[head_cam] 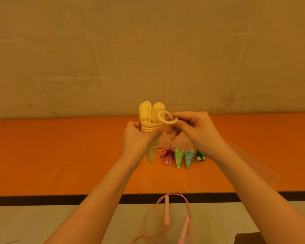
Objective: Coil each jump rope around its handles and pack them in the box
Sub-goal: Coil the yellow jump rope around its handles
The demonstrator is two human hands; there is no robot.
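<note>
Yellow jump rope [151,131], partly hidden by the left hand [136,138] gripping its coiled handles, is sitting at centre; the right hand [197,131] is pinching its end loop. At 5 o'clock, a cardboard box [248,238] is showing cut off, contents unseen.

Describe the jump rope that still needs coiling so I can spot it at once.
Start at the black stripe edging the orange mat and look just below its middle. The pink jump rope lies there on the pale floor. Unlike the coiled ropes on the mat, its cord sprawls loose, with both handles apart.
</note>
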